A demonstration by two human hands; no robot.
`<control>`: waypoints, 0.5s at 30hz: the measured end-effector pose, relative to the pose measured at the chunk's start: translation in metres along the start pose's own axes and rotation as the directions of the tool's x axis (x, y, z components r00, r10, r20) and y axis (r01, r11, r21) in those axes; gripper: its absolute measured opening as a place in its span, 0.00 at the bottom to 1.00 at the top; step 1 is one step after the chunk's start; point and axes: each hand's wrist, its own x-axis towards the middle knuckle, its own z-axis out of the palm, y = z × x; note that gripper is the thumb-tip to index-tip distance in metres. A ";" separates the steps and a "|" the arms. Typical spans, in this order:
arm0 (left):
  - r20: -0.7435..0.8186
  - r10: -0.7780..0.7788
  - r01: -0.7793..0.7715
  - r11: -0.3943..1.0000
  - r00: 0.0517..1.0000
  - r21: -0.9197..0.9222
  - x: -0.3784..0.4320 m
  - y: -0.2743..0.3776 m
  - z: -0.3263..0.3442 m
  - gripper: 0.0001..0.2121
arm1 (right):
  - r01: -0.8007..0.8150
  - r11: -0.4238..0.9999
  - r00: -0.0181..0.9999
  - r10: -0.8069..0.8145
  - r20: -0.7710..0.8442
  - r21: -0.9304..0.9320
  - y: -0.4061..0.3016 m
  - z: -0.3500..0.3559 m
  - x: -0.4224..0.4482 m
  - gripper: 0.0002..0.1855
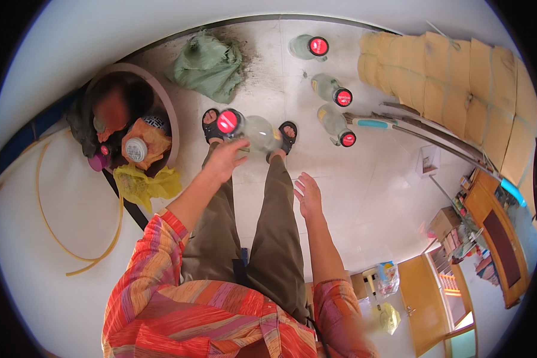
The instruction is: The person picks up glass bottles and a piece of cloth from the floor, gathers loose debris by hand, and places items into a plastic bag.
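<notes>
My left hand (226, 161) holds a clear glass jug (260, 133) by its handle, above the floor between my feet. The jug lies tilted on its side in the air, its black-rimmed red cap (228, 121) towards the left. Empty, with fingers apart, my right hand (308, 194) hovers beside my right leg. Three similar capped jugs are on the floor ahead to the right: a far jug (300, 47), a middle jug (325, 87) and a near jug (332, 118). The near one is beside a broom's head.
A crumpled green plastic bag (206, 67) lies by dark dirt ahead. Left stands a large bin (172, 112) with bagged things inside and a yellow bag (143, 183) at its edge. Right are tied cardboard (447, 85), a long-handled broom (373, 124) and a dustpan (428, 161).
</notes>
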 end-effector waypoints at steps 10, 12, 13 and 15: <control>0.013 0.476 -0.319 0.570 0.879 0.757 0.037 -0.015 -0.020 0.17 | -0.002 0.993 0.999 -0.003 0.045 0.121 0.027 -0.072 0.106 0.22; -0.058 0.414 -0.250 0.650 0.908 0.718 0.041 -0.013 -0.030 0.17 | 0.078 0.990 0.995 -0.070 -0.073 0.116 0.024 -0.085 0.152 0.24; -0.070 0.401 -0.253 0.693 0.913 0.675 0.045 -0.015 -0.029 0.17 | 0.115 0.975 0.988 -0.092 -0.124 0.190 0.020 -0.098 0.176 0.30; -0.091 0.364 -0.246 0.774 0.927 0.584 0.050 -0.024 -0.021 0.16 | 0.135 0.988 0.940 -0.105 -0.325 0.070 0.001 -0.108 0.220 0.40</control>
